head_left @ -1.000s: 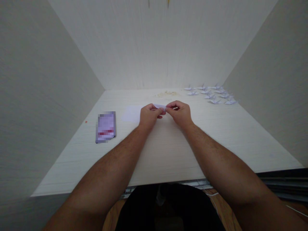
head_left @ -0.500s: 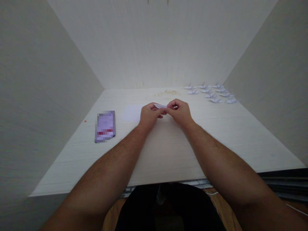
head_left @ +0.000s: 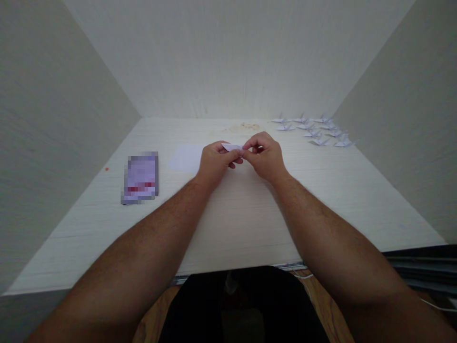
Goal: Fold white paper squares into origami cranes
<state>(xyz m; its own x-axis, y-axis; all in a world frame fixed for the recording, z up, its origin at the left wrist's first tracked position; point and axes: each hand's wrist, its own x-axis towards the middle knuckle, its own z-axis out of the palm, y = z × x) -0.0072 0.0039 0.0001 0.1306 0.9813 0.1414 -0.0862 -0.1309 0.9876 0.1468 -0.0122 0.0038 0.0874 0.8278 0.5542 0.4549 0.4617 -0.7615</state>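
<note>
A small piece of folded white paper [head_left: 231,147] is held above the middle of the table, its pointed end toward the left. My left hand [head_left: 218,159] grips it from the left, thumb on the near side and fingers behind. My right hand [head_left: 264,153] pinches its right end between thumb and index finger. The fingertips of both hands nearly meet there and hide part of the folds. Flat on the table, just left of my left hand, lie white paper sheets [head_left: 184,157].
Several folded white paper cranes [head_left: 319,128] stand at the back right of the table [head_left: 235,228]. A blurred-out device like a phone or tablet [head_left: 141,176] lies at the left. Walls close in the back and both sides. A small orange spot [head_left: 107,169] marks the left edge.
The camera view has shifted slightly, so the table sits higher and further left. My right hand's fingers have lifted and shifted a little on the paper; both hands still hold it.
</note>
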